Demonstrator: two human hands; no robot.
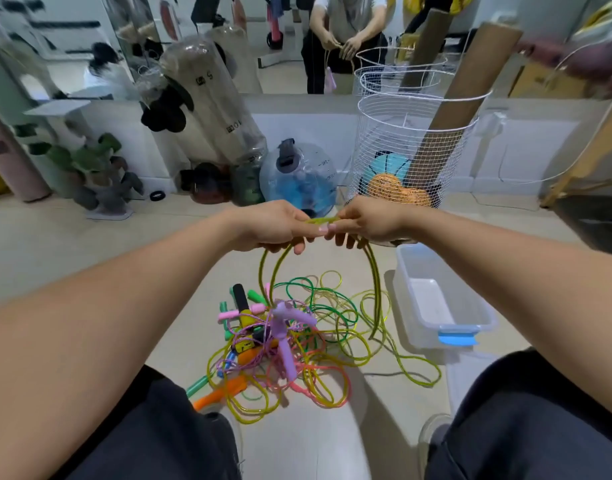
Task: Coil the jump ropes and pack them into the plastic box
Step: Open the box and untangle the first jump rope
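Head view, one frame. Two hands up front, both raised over the floor. Left hand [275, 226] has its fingers curled round a yellow-green jump rope [373, 271]; right hand [366, 223] pinches the same rope just beside it, fingertips of both hands nearly touching. The rope hangs down from the hands in loops: two strands drop on the left side, one thicker bundle on the right, all reaching into the pile below.

Rope pile [290, 344] lies on the floor between the person's knees. Tangled, exact rope count not readable. Cord colours I can pick out: yellow-green, green, pink, purple. Handles visible: one pair of purple [286, 336], pink ones, green ones, one orange [221, 393], one black-and-yellow [243, 306].

One plastic box [439, 299], clear, with one blue latch on the near end, sits on the floor just right of the pile, open, no rope in it.

Behind: one white wire basket [412, 143] holding two cardboard tubes and balls, one clear blue water jug [297, 174], one dumbbell rack [100, 171] at left. Mirror [283, 43] on the wall shows the person's two hands with the rope.
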